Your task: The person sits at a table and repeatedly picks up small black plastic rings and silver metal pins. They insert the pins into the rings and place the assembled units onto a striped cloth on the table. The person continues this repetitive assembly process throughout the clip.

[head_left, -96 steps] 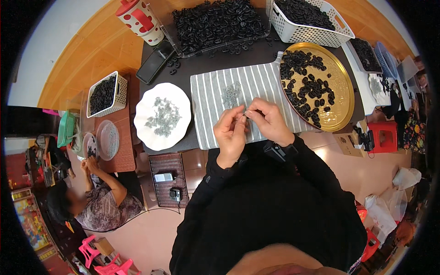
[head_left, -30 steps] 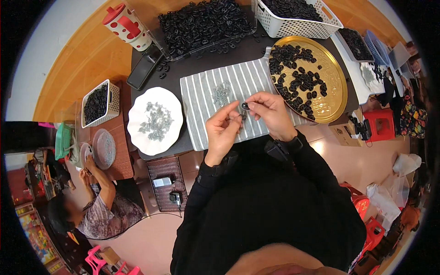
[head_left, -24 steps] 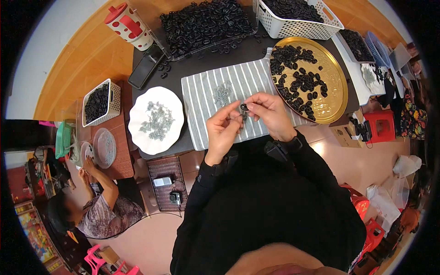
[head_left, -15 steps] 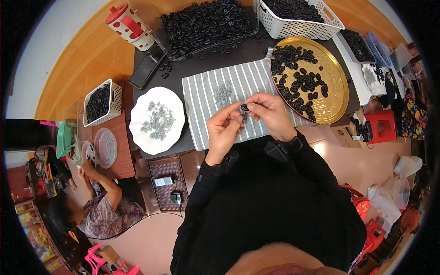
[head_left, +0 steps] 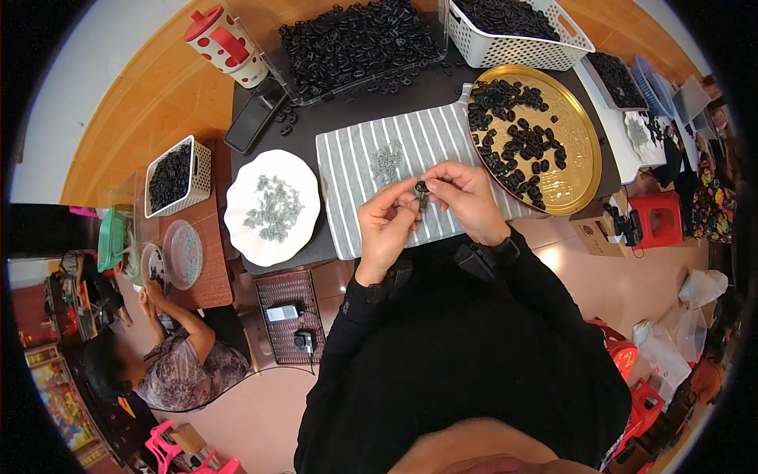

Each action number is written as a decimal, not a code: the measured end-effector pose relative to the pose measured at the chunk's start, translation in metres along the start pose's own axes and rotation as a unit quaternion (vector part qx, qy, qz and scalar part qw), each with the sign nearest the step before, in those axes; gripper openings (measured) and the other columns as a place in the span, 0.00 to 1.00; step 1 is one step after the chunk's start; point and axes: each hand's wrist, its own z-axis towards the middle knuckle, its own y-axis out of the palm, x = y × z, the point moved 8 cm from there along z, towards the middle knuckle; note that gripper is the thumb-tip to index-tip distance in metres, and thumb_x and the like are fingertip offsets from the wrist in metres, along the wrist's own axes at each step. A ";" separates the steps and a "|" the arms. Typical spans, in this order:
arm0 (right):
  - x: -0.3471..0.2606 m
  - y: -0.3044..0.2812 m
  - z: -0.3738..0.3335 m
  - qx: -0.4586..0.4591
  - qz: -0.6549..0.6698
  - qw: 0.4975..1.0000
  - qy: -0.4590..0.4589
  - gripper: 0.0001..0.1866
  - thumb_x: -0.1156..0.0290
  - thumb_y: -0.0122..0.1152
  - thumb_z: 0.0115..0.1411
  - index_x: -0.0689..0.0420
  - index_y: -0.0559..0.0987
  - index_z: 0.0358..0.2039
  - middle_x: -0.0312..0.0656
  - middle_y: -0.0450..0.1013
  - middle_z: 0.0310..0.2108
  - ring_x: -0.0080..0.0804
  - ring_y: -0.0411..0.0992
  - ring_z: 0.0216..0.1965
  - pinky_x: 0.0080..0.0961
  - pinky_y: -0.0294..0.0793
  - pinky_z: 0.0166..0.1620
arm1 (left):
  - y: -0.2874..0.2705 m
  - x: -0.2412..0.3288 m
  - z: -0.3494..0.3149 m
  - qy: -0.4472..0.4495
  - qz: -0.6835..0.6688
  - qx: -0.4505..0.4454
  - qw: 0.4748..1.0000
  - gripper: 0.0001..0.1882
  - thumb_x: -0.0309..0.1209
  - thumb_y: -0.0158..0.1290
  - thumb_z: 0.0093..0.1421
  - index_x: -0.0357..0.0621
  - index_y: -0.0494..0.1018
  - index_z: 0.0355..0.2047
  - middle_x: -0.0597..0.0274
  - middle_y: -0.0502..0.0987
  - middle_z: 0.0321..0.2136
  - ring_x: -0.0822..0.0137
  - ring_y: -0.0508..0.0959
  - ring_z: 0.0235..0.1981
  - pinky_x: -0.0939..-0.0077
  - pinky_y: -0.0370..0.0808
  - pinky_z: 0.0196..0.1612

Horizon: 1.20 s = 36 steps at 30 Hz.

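Observation:
My left hand (head_left: 384,235) and my right hand (head_left: 467,199) meet above a grey-and-white striped cloth (head_left: 347,158). Between their fingertips is a small black oval piece (head_left: 421,187). The right thumb and index finger pinch it, and the left index fingertip presses at its other side. The left thumb is bent in under that finger; whether it grips a small clear part as well is too small to tell. Just below the fingertips some grey bits show against the cloth. A heap of small clear plastic pieces (head_left: 387,160) lies on the cloth beyond the left hand.
Left of the cloth stands a white scalloped plate (head_left: 241,229) with clear pieces. A gold round tray (head_left: 580,134) of black pieces overlaps the cloth's right. Behind are a clear bin (head_left: 359,47) and white basket (head_left: 513,51). A co-worker (head_left: 185,355) sits at far left.
The black piece has turned slightly between my fingertips. Both hands stay in nearly the same place. The co-worker's hands have shifted a little.

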 end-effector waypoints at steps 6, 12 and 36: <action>0.001 -0.001 0.000 -0.004 -0.002 1.000 -0.009 0.05 0.78 0.56 0.61 0.62 0.79 0.36 0.31 0.73 0.25 0.13 0.68 0.25 0.11 0.66 0.26 | 0.000 0.000 0.000 0.002 -0.003 0.003 1.000 0.17 0.13 0.50 0.58 0.37 0.75 0.48 0.67 0.72 0.30 0.78 0.74 0.27 0.86 0.71 0.25; -0.005 0.001 -0.001 -0.007 -0.032 0.999 -0.018 0.05 0.78 0.57 0.61 0.63 0.79 0.36 0.31 0.73 0.26 0.14 0.68 0.27 0.13 0.68 0.30 | -0.002 -0.002 -0.001 -0.004 -0.002 0.014 1.000 0.17 0.13 0.50 0.58 0.37 0.75 0.48 0.66 0.73 0.30 0.77 0.74 0.27 0.86 0.71 0.25; -0.033 0.020 -0.011 -0.053 -0.196 0.954 -0.223 0.12 0.83 0.60 0.54 0.64 0.76 0.40 0.39 0.71 0.30 0.24 0.73 0.29 0.20 0.71 0.31 | -0.007 -0.001 0.001 0.040 -0.030 0.054 0.997 0.14 0.14 0.51 0.59 0.33 0.76 0.45 0.63 0.73 0.29 0.75 0.74 0.26 0.84 0.73 0.29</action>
